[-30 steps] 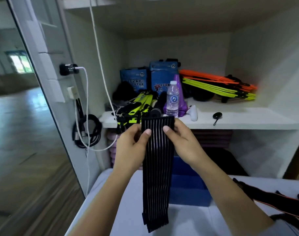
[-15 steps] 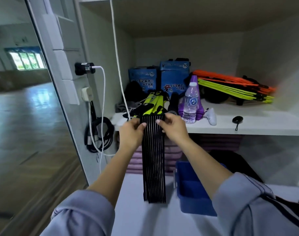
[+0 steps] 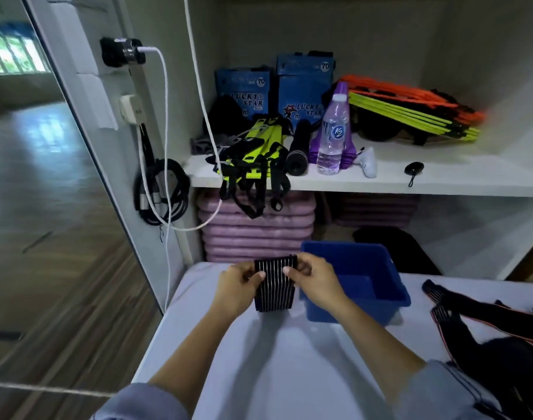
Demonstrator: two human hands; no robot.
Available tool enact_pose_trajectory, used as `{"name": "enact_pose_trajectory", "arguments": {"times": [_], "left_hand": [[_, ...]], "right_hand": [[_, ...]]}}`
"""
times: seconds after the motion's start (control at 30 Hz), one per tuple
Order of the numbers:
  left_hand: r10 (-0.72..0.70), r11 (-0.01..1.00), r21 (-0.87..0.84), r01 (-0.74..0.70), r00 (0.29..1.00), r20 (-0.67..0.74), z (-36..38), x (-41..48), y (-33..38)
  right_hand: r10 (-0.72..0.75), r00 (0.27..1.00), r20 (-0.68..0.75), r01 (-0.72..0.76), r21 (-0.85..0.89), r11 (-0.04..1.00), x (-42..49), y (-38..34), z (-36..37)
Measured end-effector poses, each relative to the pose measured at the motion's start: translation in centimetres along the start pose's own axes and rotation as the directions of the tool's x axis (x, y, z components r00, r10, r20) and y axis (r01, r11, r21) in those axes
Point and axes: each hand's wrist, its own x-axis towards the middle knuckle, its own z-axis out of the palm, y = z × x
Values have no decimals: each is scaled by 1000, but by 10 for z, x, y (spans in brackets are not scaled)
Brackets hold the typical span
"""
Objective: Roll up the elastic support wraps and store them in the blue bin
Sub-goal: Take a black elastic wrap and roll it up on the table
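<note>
Fingertips and thumbs of both hands pinched the upper corners of a black elastic support wrap with thin white stripes (image 3: 276, 283). The left hand (image 3: 236, 287) gripped its left edge and the right hand (image 3: 318, 283) its right edge. How the fingers lay behind the fabric was hidden.

The wrap stood short and bunched between the two hands. Whether its lower end touched the white table (image 3: 289, 365) or hung just above it could not be told, nor whether the back was folded or rolled.

Just to the right, close behind the right hand, the blue plastic bin (image 3: 389, 269) sat on the far part of the table. Further right lay more black wraps with orange edging (image 3: 477, 313), tangled and cut off by the right edge.

Beyond the table, a white shelf (image 3: 441, 181) bore a clear water bottle (image 3: 332, 137), two blue cardboard boxes (image 3: 304, 86) and yellow-and-black straps (image 3: 253, 156). The far ends of those straps were lost among darker shapes. Under the shelf was a stack of pink mats (image 3: 256, 228), partly hidden by the hanging straps. Grey sleeves (image 3: 450, 389) were cut off at the near edge.
</note>
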Motion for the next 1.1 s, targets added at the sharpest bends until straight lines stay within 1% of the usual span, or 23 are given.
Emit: {"name": "enact_pose_trajectory", "arguments": {"times": [0.13, 0.2, 0.27, 0.33, 0.43, 0.53, 0.6, 0.67, 0.7, 0.73, 0.77, 0.9, 0.97, 1.03, 1.1], "left_hand": [[-148, 988, 71, 140, 980, 136, 32, -49, -48], [-239, 969, 117, 217, 945, 224, 45, -73, -70], [-315, 946, 176, 274, 906, 283, 55, -92, -87], [-356, 927, 242, 287, 878, 319, 64, -107, -101], [-411, 902, 290, 320, 843, 346, 73, -123, -112], [-447, 883, 345, 318, 794, 412, 77, -133, -120], [-455, 878, 382, 288, 750, 480, 78, -139, -124], [-426, 894, 367, 255, 738, 524, 78, -141, -128], [-426, 898, 346, 271, 730, 534, 77, -141, -129], [-428, 900, 323, 292, 731, 531, 77, -140, -129], [-429, 901, 297, 315, 744, 512, 77, -138, -130], [-428, 902, 212, 375, 836, 343, 80, -120, -137], [-439, 897, 169, 408, 863, 250, 81, -109, -139], [-457, 889, 132, 439, 872, 175, 81, -96, -139], [-464, 885, 118, 450, 873, 148, 82, -83, -139]], "right_hand": [[134, 975, 179, -134, -12, 991, -55, 54, 22], [189, 946, 265, -187, -31, 982, -80, 77, 33], [251, 913, 321, -240, -76, 968, -99, 98, 44], [293, 888, 354, -271, -111, 956, -113, 112, 53], [359, 857, 369, -325, -153, 933, -128, 126, 62], [404, 810, 424, -338, -224, 914, -138, 135, 63], [428, 758, 493, -331, -275, 903, -142, 137, 61], [456, 693, 558, -325, -323, 889, -144, 134, 57], [467, 672, 575, -332, -330, 884, -144, 132, 54], [470, 666, 579, -341, -324, 882, -143, 130, 53], [469, 677, 567, -354, -307, 883, -141, 130, 52], [437, 795, 421, -355, -261, 898, -125, 137, 56], [439, 833, 338, -370, -250, 895, -115, 141, 60], [466, 835, 291, -410, -236, 881, -105, 141, 64], [487, 831, 269, -436, -229, 870, -94, 141, 67]]}}
